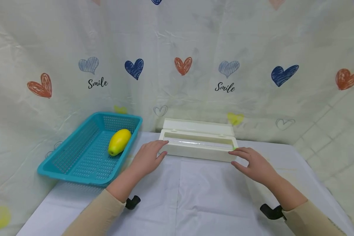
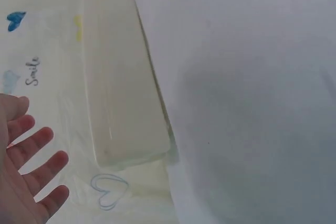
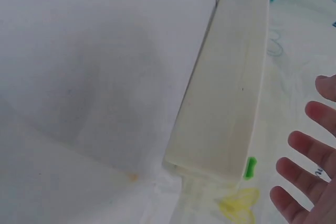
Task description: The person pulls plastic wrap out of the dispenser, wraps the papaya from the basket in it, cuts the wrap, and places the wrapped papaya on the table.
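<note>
A long white cling film dispenser box (image 1: pixel 199 152) stands at the back of the table with its lid (image 1: pixel 198 127) raised. Inside lies a shiny roll of film (image 1: pixel 199 142). My left hand (image 1: pixel 148 156) is at the box's left end, fingers extended and slightly spread. At the right end is my right hand (image 1: pixel 255 166), likewise with loosely straight fingers, near a small green piece (image 3: pixel 251 167). Both wrist views show fingers spread beside the box, apart from its front face. Neither hand holds anything.
On the left, a blue-green plastic basket (image 1: pixel 76 179) holds a yellow, mango-like fruit (image 1: pixel 119 142). A white cloth (image 1: pixel 206 203) covers the table. Behind it hangs a curtain (image 1: pixel 194 39) printed with hearts, close to the raised lid.
</note>
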The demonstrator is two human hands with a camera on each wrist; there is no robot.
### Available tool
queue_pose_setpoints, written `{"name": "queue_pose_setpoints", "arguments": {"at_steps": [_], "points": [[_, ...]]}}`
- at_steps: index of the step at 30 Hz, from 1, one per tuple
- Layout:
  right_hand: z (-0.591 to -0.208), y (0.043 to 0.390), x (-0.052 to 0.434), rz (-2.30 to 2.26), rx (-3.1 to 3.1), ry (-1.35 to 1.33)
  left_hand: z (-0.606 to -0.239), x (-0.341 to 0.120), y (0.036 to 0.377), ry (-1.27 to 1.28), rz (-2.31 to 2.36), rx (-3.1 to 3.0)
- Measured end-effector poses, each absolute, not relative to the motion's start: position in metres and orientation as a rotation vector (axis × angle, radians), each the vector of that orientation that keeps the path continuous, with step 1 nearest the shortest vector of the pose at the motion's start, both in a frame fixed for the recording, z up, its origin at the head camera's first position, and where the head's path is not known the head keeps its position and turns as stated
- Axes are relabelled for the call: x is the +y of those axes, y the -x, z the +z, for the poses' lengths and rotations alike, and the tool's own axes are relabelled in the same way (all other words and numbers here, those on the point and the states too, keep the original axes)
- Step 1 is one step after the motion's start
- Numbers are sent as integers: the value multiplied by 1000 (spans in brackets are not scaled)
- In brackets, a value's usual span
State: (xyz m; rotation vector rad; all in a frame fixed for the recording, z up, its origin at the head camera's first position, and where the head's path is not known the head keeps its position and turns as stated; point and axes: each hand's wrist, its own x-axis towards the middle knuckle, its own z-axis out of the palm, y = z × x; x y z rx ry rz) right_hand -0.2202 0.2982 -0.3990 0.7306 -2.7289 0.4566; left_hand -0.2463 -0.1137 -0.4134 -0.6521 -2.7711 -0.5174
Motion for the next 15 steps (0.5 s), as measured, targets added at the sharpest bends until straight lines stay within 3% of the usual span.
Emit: {"name": "queue_pose_setpoints", "arguments": {"at_steps": [15], "points": [[-386, 287, 301, 473, -3016, -633, -409, -78, 322, 640, -518, -2867]]}}
